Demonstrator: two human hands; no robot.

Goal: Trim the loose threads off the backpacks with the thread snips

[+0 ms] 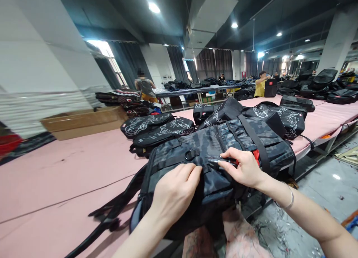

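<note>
A dark camouflage backpack (170,153) lies on its side at the pink table's front edge, its black straps trailing left. My left hand (179,189) is closed, fingers curled down on the fabric near the middle; whether it grips a fold or a thread is hidden. Just right of it, my right hand (242,166) is closed around small thread snips (214,159), whose metal tips point left, close over the fabric. A red patch (256,155) shows behind the right hand. A black ring (188,155) sits on a strap above the left hand.
Several black bags with white line drawings (167,129) lie behind the backpack on the pink table (69,172). A cardboard box (84,121) stands back left, beside stacked patterned bags (134,101). Co-workers are farther off, one in yellow (260,87) by a black bag.
</note>
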